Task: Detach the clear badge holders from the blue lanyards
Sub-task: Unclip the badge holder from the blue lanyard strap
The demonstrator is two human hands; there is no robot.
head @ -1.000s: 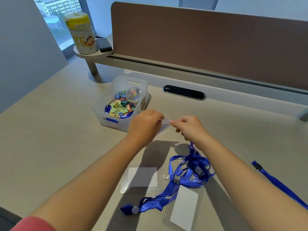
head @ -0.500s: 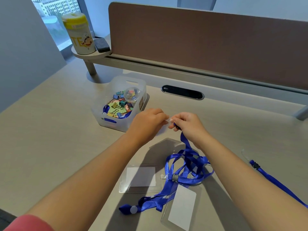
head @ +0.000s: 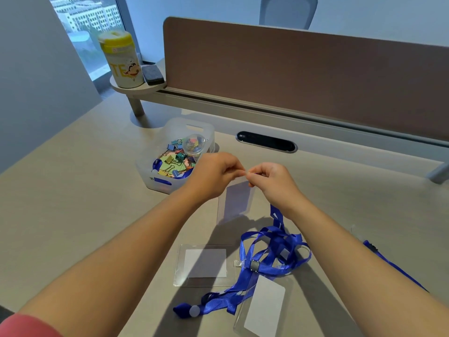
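My left hand (head: 213, 176) pinches the top edge of a clear badge holder (head: 234, 203), which hangs below my fingers above the desk. My right hand (head: 272, 181) grips the clip end of a blue lanyard (head: 274, 239) right beside it; the fingertips of both hands meet at the holder's top. The lanyard's strap drops from my right hand into a tangled heap on the desk. A second clear holder (head: 205, 265) lies flat near me. A third holder (head: 263, 307) lies partly under the blue straps. Another blue lanyard (head: 393, 266) runs off at the right.
A translucent bin (head: 155, 181) of coloured binder clips stands just left of my hands. Behind it a small shelf carries a yellow-lidded canister (head: 122, 60) and a dark eraser (head: 152, 74). A brown partition (head: 303, 76) and a cable slot (head: 266, 141) bound the desk's far side.
My hands stay joined at the holder's top. The clear holder now hangs down in plain sight between my wrists, where before it was mostly hidden behind my left hand.
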